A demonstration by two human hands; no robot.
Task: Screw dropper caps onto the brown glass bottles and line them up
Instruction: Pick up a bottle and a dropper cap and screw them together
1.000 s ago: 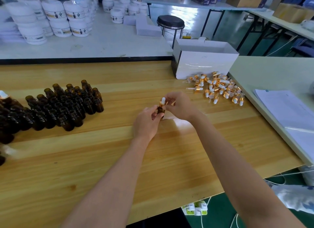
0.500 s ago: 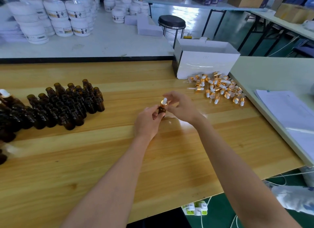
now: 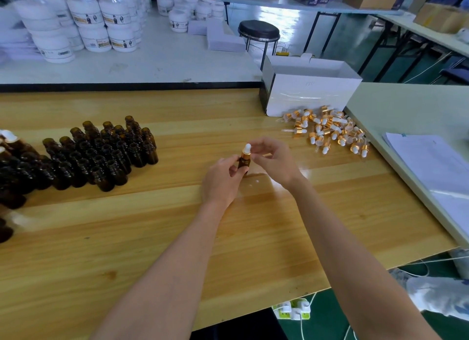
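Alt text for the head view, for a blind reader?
The left hand grips a capped brown bottle upright at a wooden table, the right hand curled beside its dropper cap. Uncapped bottles stand left; loose caps lie right.

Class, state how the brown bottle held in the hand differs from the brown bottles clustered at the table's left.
The held bottle carries a gold-collared dropper cap; the clustered bottles are open-necked. The held bottle is gripped by the left hand; the clustered bottles stand packed on the table. Both are brown glass.

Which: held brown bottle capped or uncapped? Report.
Capped: gold-collared white-bulb dropper cap sits on the small brown glass bottle in the left hand.
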